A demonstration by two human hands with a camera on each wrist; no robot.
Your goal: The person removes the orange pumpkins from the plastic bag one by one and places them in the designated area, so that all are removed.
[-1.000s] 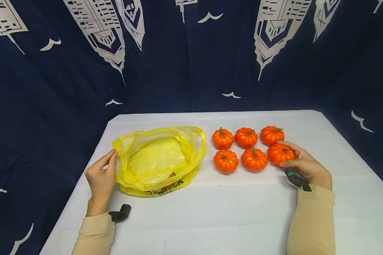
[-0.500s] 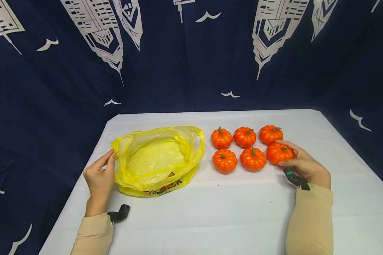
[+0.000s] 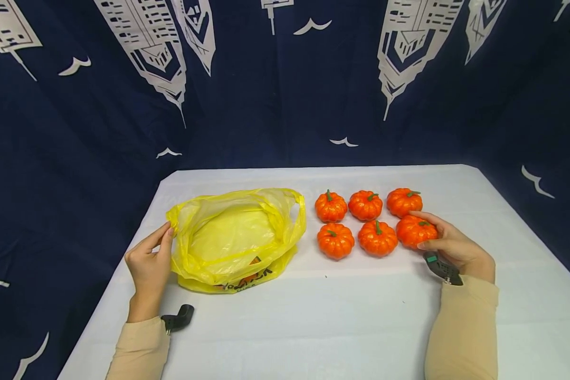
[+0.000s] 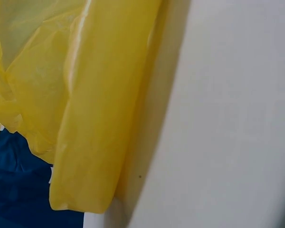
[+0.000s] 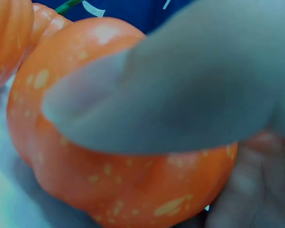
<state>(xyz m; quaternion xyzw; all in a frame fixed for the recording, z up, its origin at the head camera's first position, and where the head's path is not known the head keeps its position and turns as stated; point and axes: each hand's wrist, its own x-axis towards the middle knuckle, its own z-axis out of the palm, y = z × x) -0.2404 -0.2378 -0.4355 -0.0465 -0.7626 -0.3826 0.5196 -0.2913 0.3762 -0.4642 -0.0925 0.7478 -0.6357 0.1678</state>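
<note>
At the left of the table a yellow plastic bag (image 3: 233,235) lies with its mouth spread wide and dark print on its front. My left hand (image 3: 152,264) pinches the bag's left rim between thumb and fingers. In the left wrist view the yellow bag (image 4: 95,114) fills the left side, and the hand itself is out of frame. My right hand (image 3: 458,248) grips the front right small orange pumpkin (image 3: 414,232) from its right side, thumb in front and fingers behind. The right wrist view shows the thumb (image 5: 147,104) across the speckled pumpkin (image 5: 133,185).
Several more small pumpkins sit in two rows, among them a front middle pumpkin (image 3: 377,239) and a back right pumpkin (image 3: 404,202). White cloth covers the table (image 3: 313,327). A dark blue printed curtain (image 3: 285,95) hangs behind the far edge.
The view shifts slightly between frames. Both hands keep their places, the left on the bag rim and the right around the front right pumpkin.
</note>
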